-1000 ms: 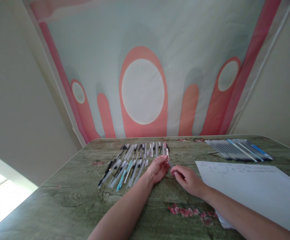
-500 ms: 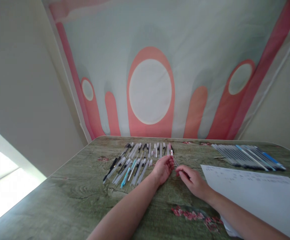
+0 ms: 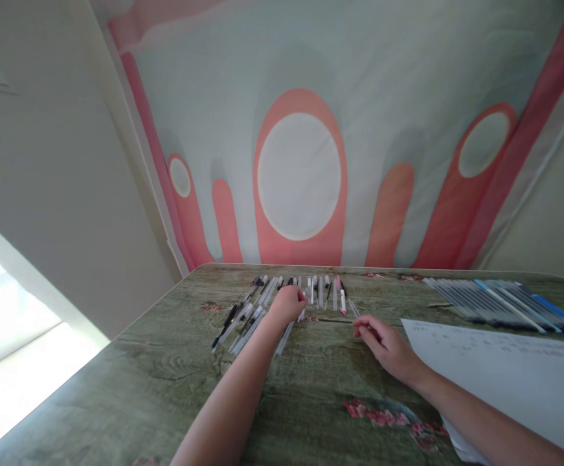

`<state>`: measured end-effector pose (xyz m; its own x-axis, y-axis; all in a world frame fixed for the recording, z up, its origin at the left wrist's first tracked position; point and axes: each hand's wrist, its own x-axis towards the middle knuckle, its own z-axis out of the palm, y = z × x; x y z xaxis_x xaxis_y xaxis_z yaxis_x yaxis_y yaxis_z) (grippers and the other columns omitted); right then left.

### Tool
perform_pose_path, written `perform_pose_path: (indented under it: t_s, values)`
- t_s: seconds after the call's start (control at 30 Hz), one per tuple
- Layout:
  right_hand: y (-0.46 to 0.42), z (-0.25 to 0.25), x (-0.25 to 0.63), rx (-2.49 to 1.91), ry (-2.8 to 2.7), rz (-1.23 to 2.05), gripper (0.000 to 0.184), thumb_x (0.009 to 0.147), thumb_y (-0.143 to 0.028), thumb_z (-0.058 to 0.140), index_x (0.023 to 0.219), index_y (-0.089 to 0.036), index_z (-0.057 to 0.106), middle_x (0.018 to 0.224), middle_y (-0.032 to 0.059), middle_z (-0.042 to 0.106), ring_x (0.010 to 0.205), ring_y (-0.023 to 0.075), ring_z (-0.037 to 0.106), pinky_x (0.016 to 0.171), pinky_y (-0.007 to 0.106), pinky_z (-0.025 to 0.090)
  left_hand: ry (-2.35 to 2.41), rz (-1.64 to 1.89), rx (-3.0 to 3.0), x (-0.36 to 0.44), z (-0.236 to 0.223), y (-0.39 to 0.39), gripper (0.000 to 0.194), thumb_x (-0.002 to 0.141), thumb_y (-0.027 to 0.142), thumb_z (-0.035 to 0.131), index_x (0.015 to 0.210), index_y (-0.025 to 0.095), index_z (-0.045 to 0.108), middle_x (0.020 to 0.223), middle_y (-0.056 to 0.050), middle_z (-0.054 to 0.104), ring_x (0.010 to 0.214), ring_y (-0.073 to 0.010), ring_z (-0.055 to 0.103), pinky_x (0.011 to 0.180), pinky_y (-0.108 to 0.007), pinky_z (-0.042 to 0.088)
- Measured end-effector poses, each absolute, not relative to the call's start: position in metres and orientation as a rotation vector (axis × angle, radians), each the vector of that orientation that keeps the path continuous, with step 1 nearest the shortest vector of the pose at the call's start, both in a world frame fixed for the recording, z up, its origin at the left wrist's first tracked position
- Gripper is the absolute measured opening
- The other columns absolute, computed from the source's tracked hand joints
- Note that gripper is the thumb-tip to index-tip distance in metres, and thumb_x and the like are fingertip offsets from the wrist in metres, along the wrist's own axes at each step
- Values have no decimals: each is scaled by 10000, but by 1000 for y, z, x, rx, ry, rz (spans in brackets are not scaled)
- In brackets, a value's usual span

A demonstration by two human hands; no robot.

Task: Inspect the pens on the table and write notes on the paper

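Note:
My left hand (image 3: 287, 304) reaches over the rows of pen parts, its fingers curled down; what they hold, if anything, is hidden. Around it lie clear pen barrels (image 3: 269, 291), dark refills and caps in a back row, and more barrels (image 3: 247, 333) with black pens (image 3: 224, 327) in a front row, partly covered by my left forearm. My right hand (image 3: 383, 343) is closed in a pinch on a thin pen refill (image 3: 355, 309) that points up and away. A white pen piece with a pink end (image 3: 343, 301) lies just beyond my right fingertips.
On the right a row of grey pens (image 3: 495, 307), some of them blue, lies on the wood-patterned tabletop (image 3: 155, 369). White paper sheets (image 3: 519, 388) with faint writing lie under my right forearm. A patterned backdrop (image 3: 301, 175) rises behind the table.
My left hand has moved left, away from my right hand, to above the pen parts. The right hand stays nearly in place with the refill. The view has shifted slightly.

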<state>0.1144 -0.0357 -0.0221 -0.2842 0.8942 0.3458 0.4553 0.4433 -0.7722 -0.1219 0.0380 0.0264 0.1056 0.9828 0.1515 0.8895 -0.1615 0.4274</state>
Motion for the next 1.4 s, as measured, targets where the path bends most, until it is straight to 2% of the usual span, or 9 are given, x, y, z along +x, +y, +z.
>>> perform_pose_path:
  t_s: [0.3,0.43,0.6,0.77,0.9,1.07,1.13,1.23,1.4]
  values:
    - [-36,-20,115,-1151,-1910,711,210,826,-338,374,890,-201,521,754,12,613,609,134,535,583,256,400,2057,315,2165,-113,24,31,133,647,134,524,737,153,621,827,-103,641,830,-211,586,735,-278,424]
    - [-35,-21,115,-1145,-1900,714,212,822,-339,381,892,-201,527,751,11,615,634,139,545,595,255,403,2092,239,2168,-111,24,30,147,652,153,535,771,156,621,857,-116,642,837,-226,592,718,-288,436]
    - [-36,-20,115,-1135,-1900,712,214,825,-333,378,899,-199,529,735,6,609,553,120,509,542,246,388,2137,200,2160,-107,20,28,198,638,164,555,827,150,615,883,-145,637,825,-247,599,688,-306,445]
    - [-36,-20,114,-1128,-1885,724,204,826,-327,381,893,-203,529,732,5,604,598,132,528,563,249,393,2158,219,2179,-106,18,26,219,617,144,559,829,151,613,861,-154,636,817,-272,598,682,-339,439]
    - [-36,-20,114,-1125,-1883,724,196,829,-323,383,891,-203,525,734,3,603,575,126,511,553,248,385,2029,537,2156,-105,23,29,195,605,151,563,793,164,610,778,-105,639,764,-238,595,672,-327,432]
    - [-37,-20,113,-1108,-1861,725,214,844,-325,367,945,-206,513,756,12,600,556,120,489,544,245,377,1287,1176,1558,-76,20,25,216,669,254,578,856,146,590,697,-41,617,644,-123,573,596,-216,430]
    - [-37,-21,113,-1092,-1842,720,251,850,-325,359,1040,-211,478,789,19,600,534,113,474,532,243,373,1074,1288,1162,-58,10,19,257,671,268,603,889,136,574,706,-36,610,632,-99,574,589,-196,434]
    - [-37,-22,112,-1069,-1812,727,331,851,-316,362,1163,-209,385,847,37,600,514,107,469,526,243,375,881,1414,723,-38,-7,11,284,644,200,647,900,118,558,705,-35,609,608,-74,574,628,-193,451]
    - [-39,-22,112,-1064,-1894,721,366,838,-291,397,1192,-204,373,805,23,607,530,108,486,539,240,376,752,1482,526,-34,-19,9,326,619,126,677,917,121,546,681,-36,616,599,-78,583,641,-204,474]
